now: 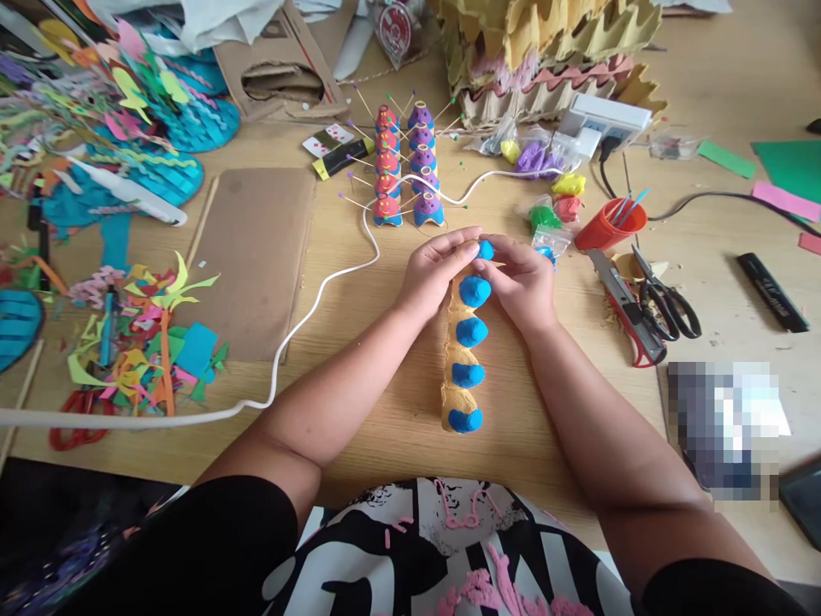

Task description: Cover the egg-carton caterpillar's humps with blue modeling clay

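Head view. Egg-carton strip mid-scene, running near to far, blue clay on five bumps. Left hand and right hand grasp its far end, fingertips and thumbs pinched around the farthest bump. Likely risk: hard pressing could dent carton or smear clay. White cable, left, might snag a forearm.

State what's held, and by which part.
The left hand and right hand hold the egg carton strip by its far end, at the farthest blue cup.
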Action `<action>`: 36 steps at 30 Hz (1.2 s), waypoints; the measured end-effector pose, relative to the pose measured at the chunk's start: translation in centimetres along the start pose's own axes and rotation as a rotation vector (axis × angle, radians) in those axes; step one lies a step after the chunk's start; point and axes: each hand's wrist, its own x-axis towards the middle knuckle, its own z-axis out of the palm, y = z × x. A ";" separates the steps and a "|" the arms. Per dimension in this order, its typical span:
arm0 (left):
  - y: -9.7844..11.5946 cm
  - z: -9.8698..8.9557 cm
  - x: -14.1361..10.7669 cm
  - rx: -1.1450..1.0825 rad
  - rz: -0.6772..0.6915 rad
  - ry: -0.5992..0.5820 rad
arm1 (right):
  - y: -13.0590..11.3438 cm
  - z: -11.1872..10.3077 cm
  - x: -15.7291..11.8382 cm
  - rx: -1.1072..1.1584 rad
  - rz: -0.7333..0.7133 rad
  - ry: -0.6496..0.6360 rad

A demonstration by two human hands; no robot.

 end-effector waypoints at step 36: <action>0.4 -0.6 -0.1 -0.046 -0.170 -0.101 | -0.4 0.7 0.4 0.377 0.173 -0.092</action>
